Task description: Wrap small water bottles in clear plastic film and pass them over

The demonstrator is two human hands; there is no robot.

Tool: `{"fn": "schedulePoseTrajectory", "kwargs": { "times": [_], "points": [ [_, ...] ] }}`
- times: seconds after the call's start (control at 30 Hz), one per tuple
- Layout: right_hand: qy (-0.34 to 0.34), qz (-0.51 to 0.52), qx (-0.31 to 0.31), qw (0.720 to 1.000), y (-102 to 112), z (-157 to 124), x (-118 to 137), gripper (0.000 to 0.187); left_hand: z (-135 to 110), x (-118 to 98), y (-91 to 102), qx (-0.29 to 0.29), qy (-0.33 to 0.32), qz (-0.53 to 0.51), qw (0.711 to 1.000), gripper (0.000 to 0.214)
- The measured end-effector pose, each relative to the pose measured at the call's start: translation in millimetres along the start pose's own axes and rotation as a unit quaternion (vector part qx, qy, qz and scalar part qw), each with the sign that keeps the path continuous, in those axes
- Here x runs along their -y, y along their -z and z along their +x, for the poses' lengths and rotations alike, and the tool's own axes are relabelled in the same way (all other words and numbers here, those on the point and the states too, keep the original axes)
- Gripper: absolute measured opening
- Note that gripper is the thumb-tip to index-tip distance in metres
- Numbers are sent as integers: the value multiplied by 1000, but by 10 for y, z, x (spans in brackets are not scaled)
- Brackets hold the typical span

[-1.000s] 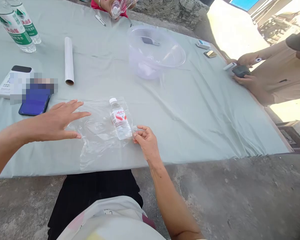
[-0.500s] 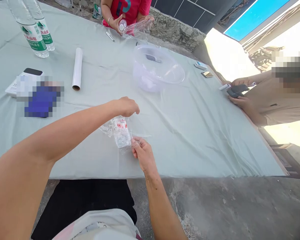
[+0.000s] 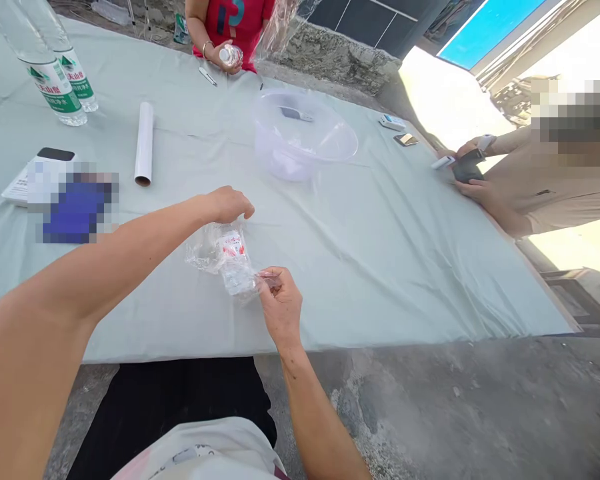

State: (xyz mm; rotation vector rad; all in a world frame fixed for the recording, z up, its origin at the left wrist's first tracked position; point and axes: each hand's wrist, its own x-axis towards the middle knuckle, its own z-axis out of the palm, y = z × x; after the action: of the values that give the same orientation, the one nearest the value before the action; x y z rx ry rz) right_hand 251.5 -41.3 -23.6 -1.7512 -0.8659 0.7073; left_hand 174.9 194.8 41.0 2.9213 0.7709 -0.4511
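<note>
A small clear water bottle (image 3: 233,245) with a red and white label lies on the table, its top end toward my left hand. Crinkled cling film (image 3: 203,252) is loosely wrapped around it and spreads out to its left. My left hand (image 3: 229,204) curls over the bottle's top, hiding the cap and neck; its fingers are bent down around that end. At the bottle's lower right, my right hand (image 3: 283,297) pinches an edge of the film between thumb and fingers.
A film roll (image 3: 144,144), two large water bottles (image 3: 55,93), a white box (image 3: 40,175) and a translucent basin (image 3: 300,143) stand or lie on the cloth-covered table (image 3: 390,267). Across it, a person in red (image 3: 229,27) holds a small bottle; another sits right, holding a dark object (image 3: 469,167).
My right hand has drawn the film edge slightly across the bottle's lower part. My left hand stays at the top. The person in red has raised their film away from their bottle.
</note>
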Motion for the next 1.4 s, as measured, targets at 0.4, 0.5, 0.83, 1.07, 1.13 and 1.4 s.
{"fn": "schedulePoseTrajectory", "kwargs": {
  "times": [0.4,0.5,0.83,1.07,1.13,1.4],
  "points": [
    [297,-130,95,941,-200,-190,-8,22,-933,443,-293,-100,109,-88,985,38],
    [270,-154,109,944,-258,-217,44,28,-1273,472,-494,-146,239,-120,953,47],
    [66,-135,127,980,-464,-14,178,53,-1501,0,-975,-180,275,-263,907,27],
    [55,-154,178,970,-578,-71,255,60,-1469,154,-830,-90,268,-610,740,12],
    [49,-160,175,970,-592,-79,275,63,-1505,231,-829,-82,281,-639,711,13],
    [41,-142,210,966,-643,-117,336,78,-1574,611,-724,-174,257,-423,852,7]
  ]
}}
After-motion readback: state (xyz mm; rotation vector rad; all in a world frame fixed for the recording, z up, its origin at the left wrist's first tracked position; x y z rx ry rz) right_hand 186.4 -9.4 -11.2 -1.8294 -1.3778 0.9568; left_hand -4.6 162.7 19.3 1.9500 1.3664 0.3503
